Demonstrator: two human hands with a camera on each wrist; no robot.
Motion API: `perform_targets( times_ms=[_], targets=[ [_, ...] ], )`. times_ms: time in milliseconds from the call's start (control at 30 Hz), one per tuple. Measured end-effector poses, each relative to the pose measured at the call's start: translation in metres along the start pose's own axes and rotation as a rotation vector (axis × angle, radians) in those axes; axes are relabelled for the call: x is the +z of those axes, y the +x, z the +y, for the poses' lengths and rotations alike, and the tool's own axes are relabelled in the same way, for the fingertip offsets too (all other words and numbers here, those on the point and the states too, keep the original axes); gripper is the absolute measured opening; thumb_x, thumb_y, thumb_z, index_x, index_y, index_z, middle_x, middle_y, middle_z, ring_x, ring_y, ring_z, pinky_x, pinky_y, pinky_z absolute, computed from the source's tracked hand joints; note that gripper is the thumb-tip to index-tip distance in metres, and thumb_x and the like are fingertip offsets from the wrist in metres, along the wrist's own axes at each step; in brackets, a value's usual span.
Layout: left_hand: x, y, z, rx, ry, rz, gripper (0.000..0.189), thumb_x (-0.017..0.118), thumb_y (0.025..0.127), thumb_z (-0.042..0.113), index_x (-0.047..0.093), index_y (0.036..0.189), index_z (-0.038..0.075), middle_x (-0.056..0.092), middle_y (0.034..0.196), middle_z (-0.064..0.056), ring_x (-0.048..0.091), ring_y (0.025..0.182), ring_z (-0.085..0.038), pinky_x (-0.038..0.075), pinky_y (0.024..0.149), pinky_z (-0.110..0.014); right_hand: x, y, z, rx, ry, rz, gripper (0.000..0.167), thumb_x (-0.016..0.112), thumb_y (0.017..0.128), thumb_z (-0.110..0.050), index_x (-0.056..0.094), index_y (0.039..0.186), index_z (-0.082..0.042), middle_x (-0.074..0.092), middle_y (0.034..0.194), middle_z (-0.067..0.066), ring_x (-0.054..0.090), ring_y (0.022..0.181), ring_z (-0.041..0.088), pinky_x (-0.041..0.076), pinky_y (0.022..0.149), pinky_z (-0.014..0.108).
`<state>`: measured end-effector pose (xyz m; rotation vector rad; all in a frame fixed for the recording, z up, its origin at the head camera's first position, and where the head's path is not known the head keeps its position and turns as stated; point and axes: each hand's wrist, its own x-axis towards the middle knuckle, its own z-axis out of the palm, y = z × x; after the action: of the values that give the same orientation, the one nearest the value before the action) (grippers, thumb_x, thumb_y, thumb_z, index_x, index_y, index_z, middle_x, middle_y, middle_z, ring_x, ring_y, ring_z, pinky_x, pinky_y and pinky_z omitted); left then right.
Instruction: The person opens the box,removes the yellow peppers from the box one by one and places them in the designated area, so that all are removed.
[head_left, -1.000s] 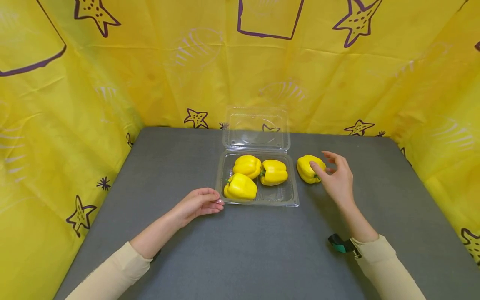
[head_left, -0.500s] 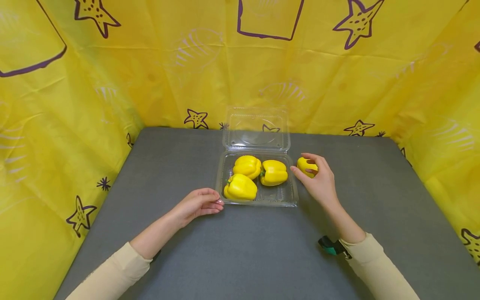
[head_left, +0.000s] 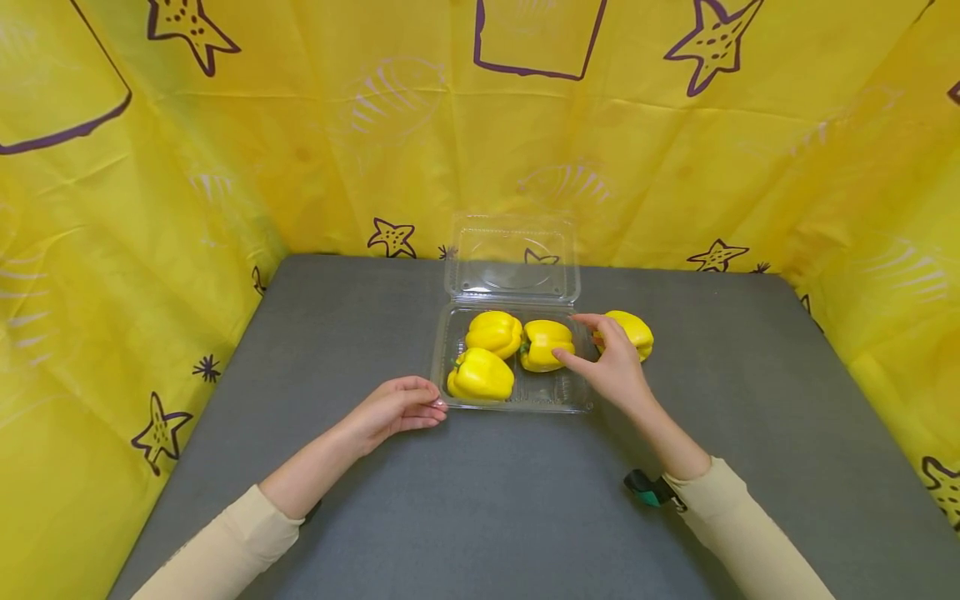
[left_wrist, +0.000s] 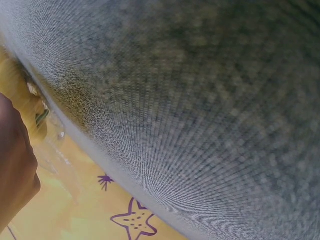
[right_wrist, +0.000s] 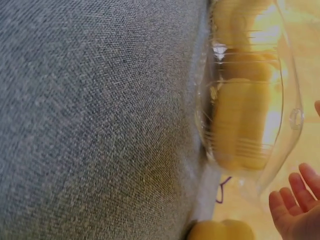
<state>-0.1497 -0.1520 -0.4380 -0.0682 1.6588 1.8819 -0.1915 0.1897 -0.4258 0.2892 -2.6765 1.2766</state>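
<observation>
A clear plastic clamshell container [head_left: 551,403] lies with its lid [head_left: 517,250] raised behind it. Inside sit three yellow bell peppers: a back left pepper [head_left: 493,333], a front left pepper [head_left: 481,375] and a right pepper [head_left: 545,343]. My left hand [head_left: 397,408] pinches the container's front left corner. Over the right rim hovers my right hand [head_left: 611,362], thumb and fingers spread, thumb tip overlapping the right pepper in the head view. A further yellow bell pepper [head_left: 632,332] rests outside, partly hidden behind that hand. The right wrist view shows the fingers [right_wrist: 295,197] apart from the container wall.
Everything stands on a grey table [head_left: 450,508]. Yellow cloth [head_left: 315,150] printed with starfish and fish hangs around its back and both sides. A dark strap [head_left: 651,490] is at the right wrist.
My right hand has moved left from the outside pepper to the container's right side, its fingers still spread. That pepper stays in place, as do my left hand and the container.
</observation>
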Motion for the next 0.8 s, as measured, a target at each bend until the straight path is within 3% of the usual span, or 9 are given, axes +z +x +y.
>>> perform_targets(
  times_ms=[233, 433, 800],
  targets=[
    [-0.001, 0.000, 0.000, 0.000, -0.001, -0.004, 0.022, 0.058, 0.098, 0.011, 0.055, 0.110, -0.007, 0.070, 0.097, -0.013, 0.069, 0.087, -0.020, 0.055, 0.087, -0.036, 0.007, 0.005, 0.004, -0.081, -0.066, -0.057, 0.063, 0.084, 0.077, -0.029, 0.057, 0.129, -0.005, 0.055, 0.130, 0.012, 0.043, 0.123, 0.033, 0.036, 0.102, 0.050],
    [-0.001, 0.000, 0.000, 0.001, 0.003, -0.006, 0.022, 0.059, 0.097, 0.011, 0.056, 0.109, -0.007, 0.070, 0.096, -0.012, 0.069, 0.086, -0.020, 0.056, 0.087, -0.036, 0.010, 0.010, 0.007, -0.141, -0.113, -0.103, 0.068, 0.086, 0.074, -0.027, 0.055, 0.129, -0.002, 0.055, 0.129, 0.016, 0.043, 0.122, 0.036, 0.034, 0.103, 0.051],
    [-0.001, 0.000, 0.001, -0.009, 0.000, -0.002, 0.022, 0.059, 0.097, 0.011, 0.055, 0.109, -0.006, 0.069, 0.098, -0.014, 0.069, 0.087, -0.020, 0.055, 0.087, -0.036, 0.013, 0.015, 0.008, -0.150, -0.143, -0.150, 0.074, 0.088, 0.072, -0.025, 0.052, 0.132, 0.000, 0.053, 0.131, 0.018, 0.038, 0.125, 0.037, 0.028, 0.108, 0.053]
  ],
)
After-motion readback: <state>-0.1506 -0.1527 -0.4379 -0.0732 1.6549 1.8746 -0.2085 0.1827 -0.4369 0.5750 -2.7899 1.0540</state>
